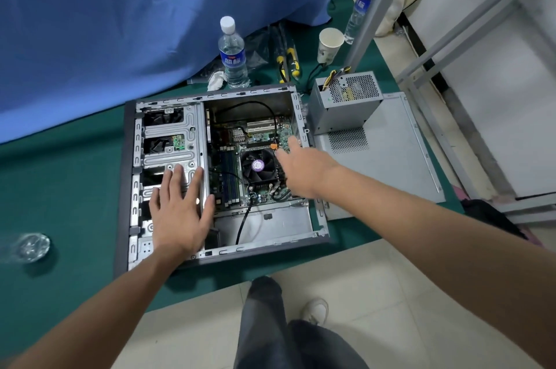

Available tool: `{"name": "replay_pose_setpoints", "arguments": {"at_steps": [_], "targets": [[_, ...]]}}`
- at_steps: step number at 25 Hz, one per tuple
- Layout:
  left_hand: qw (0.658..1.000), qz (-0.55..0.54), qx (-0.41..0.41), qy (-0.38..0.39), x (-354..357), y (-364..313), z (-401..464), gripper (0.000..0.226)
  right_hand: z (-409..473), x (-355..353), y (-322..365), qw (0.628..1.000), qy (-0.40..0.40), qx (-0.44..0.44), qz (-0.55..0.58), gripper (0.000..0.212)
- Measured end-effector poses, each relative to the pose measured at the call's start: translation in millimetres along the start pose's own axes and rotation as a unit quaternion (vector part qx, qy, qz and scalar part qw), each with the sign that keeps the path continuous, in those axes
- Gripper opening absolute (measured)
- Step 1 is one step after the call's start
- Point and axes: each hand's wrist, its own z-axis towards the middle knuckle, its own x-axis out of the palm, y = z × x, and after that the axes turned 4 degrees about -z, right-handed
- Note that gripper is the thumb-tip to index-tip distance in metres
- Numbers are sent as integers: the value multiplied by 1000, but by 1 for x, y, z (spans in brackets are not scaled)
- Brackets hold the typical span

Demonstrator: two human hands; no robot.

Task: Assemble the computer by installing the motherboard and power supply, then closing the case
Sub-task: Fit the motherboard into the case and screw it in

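The computer case (210, 170) lies on its side on the green tabletop (66, 188), open at the top. The motherboard (240, 158) sits inside it, with a black fan (258, 165) in the middle. The left hand (180, 212) lies flat on the metal drive cage (171, 140) — fingers straight and spread, holding nothing. The right hand (304, 170) reaches over the motherboard with loose fingers near the fan, and grips nothing. The power supply (343, 103) is outside the case, standing on the grey side panel (391, 158) just to the right. Behind the case stand a water bottle (233, 55) and a paper cup (329, 45).
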Motion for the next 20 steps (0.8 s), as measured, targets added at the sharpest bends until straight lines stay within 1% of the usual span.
{"name": "replay_pose_setpoints", "arguments": {"at_steps": [1,2,3,5,6,7,10,11,12,13,14,15,16,18,20], "targets": [[1000,0,0,-2,0,0,-1,70,2,-3,-1,1000,4,-9,13,41],[1000,1,1,-5,1,0,-1,70,2,-4,-1,1000,-5,-21,-14,44],[1000,1,2,-6,1,0,0,70,1,-5,1,999,-23,-22,-44,39],[1000,-1,1,-7,1,-1,1,70,0,0,4,995,-48,13,-81,25],[1000,-2,1,-8,1,0,0,70,1,2,5,995,-48,31,-86,21],[1000,-2,1,-7,2,0,-1,71,2,4,4,995,-43,30,-79,21],[1000,-3,2,-8,2,1,1,70,8,1,-6,999,10,-35,-19,28],[1000,-2,4,-9,3,1,1,70,8,-1,-7,998,12,-56,-9,34],[1000,-2,5,-10,4,2,1,70,7,-1,-6,998,-4,-67,-13,36],[1000,-3,5,-10,5,3,1,69,5,2,-4,997,-35,-65,-35,31],[1000,-4,6,-11,5,4,1,69,2,5,0,995,-64,-45,-59,25],[1000,-5,6,-12,5,4,0,69,0,8,3,993,-76,-22,-83,29],[1000,-5,7,-15,6,5,0,69,-2,11,6,993,-76,-11,-91,35],[1000,-5,10,-20,7,5,0,69,-3,13,6,997,-52,-11,-60,32],[1000,-8,10,-25,8,5,0,68,-1,8,-2,998,-17,-50,-32,37]]}}
